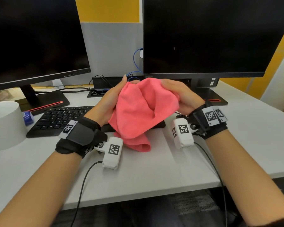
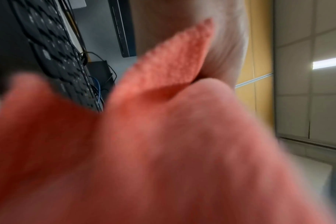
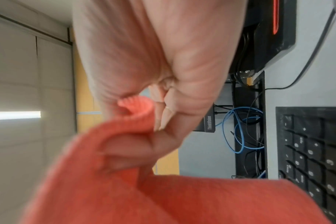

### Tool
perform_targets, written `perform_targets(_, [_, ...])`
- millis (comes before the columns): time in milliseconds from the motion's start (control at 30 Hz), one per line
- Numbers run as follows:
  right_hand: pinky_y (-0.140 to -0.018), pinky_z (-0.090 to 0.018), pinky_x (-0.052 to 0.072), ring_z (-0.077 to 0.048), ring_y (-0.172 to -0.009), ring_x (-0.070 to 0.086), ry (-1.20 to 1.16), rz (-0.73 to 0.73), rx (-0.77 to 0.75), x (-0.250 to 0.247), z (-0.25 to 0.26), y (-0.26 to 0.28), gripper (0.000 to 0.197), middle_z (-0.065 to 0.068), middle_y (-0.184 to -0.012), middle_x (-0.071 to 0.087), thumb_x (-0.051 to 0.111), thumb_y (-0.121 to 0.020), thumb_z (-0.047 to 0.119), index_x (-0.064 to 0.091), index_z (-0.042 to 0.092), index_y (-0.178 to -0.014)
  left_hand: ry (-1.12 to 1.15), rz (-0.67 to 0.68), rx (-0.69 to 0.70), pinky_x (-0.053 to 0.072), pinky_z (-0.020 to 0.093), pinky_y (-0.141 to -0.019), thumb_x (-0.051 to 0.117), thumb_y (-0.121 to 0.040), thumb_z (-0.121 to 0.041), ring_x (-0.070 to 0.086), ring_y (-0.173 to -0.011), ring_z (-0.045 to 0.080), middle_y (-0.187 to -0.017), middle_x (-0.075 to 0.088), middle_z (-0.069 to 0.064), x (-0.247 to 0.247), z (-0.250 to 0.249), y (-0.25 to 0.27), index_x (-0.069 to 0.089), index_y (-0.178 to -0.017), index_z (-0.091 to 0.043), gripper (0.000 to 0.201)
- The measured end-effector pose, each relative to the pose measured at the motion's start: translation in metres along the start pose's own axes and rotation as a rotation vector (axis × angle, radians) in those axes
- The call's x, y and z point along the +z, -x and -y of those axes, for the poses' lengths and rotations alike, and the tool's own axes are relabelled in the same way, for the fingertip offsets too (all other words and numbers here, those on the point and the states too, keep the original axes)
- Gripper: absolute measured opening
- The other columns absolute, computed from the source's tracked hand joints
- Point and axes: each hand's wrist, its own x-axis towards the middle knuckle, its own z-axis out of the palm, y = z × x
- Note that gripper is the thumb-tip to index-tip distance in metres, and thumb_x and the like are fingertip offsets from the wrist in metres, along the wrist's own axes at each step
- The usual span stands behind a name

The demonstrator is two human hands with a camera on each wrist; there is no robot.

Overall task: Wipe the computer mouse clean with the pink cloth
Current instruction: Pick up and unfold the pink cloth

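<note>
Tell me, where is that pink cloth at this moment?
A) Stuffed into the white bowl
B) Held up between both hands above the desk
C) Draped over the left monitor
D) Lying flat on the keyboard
B: the pink cloth is bunched between the left hand and the right hand, with its lower end hanging down toward the desk.

Cloth (image 1: pixel 138 108): pink. Keyboard (image 1: pixel 59 118): black; tabletop (image 1: pixel 146 174): light grey. Wrist bands (image 1: pixel 82 133): black, carrying black-and-white square-pattern tags; far cable (image 1: pixel 135 63): blue.
</note>
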Motion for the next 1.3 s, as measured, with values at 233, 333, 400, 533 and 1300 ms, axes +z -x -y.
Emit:
perform_targets(233, [-0.066, -0.023, 0.051, -0.014, -0.077, 0.061, 0.052, -0.059, -0.048, -0.001, 0.002, -0.006, 0.024, -0.006, -0.088, 0.066, 0.049, -0.100, 0.023, 0.067, 0.007, -0.100, -0.172, 0.174, 0.002, 0.056, 0.022, -0.074, 0.053, -0.095, -0.022, 0.067, -0.080, 0.010, -0.087, 0.071, -0.001, -0.004, 0.002, 0.007, 0.070, -0.088, -0.017, 0.018])
perform_targets(333, [-0.061, -0.021, 0.050, -0.011, -0.070, 0.059, 0.144, -0.152, -0.015, 0.003, 0.000, -0.007, 0.022, -0.004, -0.081, 0.064, 0.054, -0.098, 0.025, 0.067, 0.008, -0.093, -0.099, 0.179, 0.003, 0.051, 0.023, -0.074, 0.049, -0.096, -0.017, 0.058, -0.075, 0.010, -0.079, 0.058, -0.001, -0.008, 0.001, 0.006, 0.056, -0.081, -0.015, 0.017])
perform_targets(400, [-0.064, -0.024, 0.052, -0.012, -0.071, 0.063, 0.167, -0.147, 0.016, 0.002, 0.001, -0.006, 0.024, -0.006, -0.082, 0.069, 0.061, -0.094, 0.028, 0.069, 0.006, -0.092, -0.058, 0.168, 0.029, 0.051, 0.021, -0.069, 0.044, -0.097, -0.014, 0.056, -0.072, 0.009, -0.078, 0.055, -0.001, -0.009, 0.000, 0.005, 0.053, -0.081, -0.014, 0.018])
perform_targets(533, [-0.071, -0.028, 0.052, -0.022, -0.074, 0.063, 0.393, 0.058, 0.299, 0.000, 0.003, 0.001, 0.043, -0.013, -0.082, 0.069, 0.082, -0.068, 0.032, 0.069, -0.001, -0.093, -0.033, 0.069, 0.103, 0.041, 0.021, -0.065, 0.044, -0.097, -0.016, 0.049, -0.066, 0.006, -0.072, 0.048, -0.006, -0.014, -0.003, 0.004, 0.048, -0.077, -0.018, 0.021])
perform_targets(1300, [-0.089, -0.032, 0.048, -0.017, -0.093, 0.063, -0.396, -0.100, 0.185, 0.029, 0.016, 0.018, 0.057, -0.003, -0.092, 0.063, 0.032, -0.098, 0.059, 0.062, 0.012, -0.106, 0.032, -0.002, 0.130, 0.047, 0.016, -0.051, 0.040, -0.105, -0.026, 0.054, -0.050, 0.001, -0.058, 0.060, -0.012, -0.010, -0.010, 0.010, 0.049, -0.078, -0.019, 0.029])
